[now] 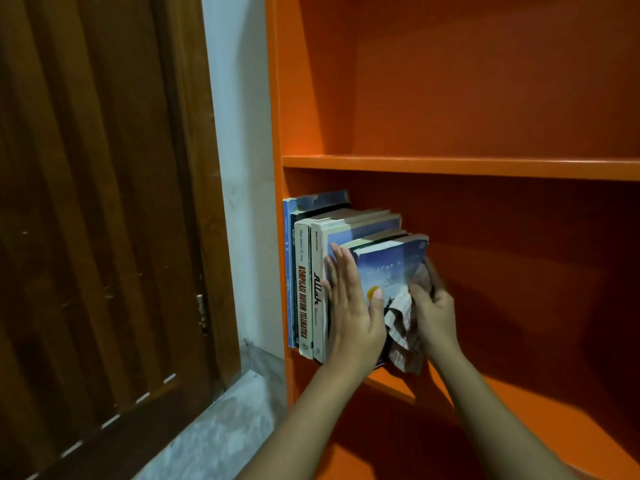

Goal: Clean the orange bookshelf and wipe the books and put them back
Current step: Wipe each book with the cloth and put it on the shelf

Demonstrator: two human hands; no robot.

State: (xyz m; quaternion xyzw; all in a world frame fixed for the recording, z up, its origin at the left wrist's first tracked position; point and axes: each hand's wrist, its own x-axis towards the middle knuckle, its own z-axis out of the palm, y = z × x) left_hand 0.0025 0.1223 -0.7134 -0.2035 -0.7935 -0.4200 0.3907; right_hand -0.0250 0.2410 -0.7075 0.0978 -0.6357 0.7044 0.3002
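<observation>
Several books (306, 282) stand upright at the left end of the middle shelf of the orange bookshelf (450, 166). The rightmost one, a blue-covered book (391, 268), leans against the row. My left hand (349, 306) lies flat with straight fingers against the front edges of the books, its thumb on the blue cover. My right hand (433, 306) grips the blue book's right side together with a crumpled checked cloth (403, 327), which hangs down to the shelf board.
A dark wooden door (104, 220) stands left of the bookshelf, with a strip of white wall (239, 168) between them. Grey stone floor (221, 427) shows below. The upper shelf and the right part of the middle shelf hold nothing.
</observation>
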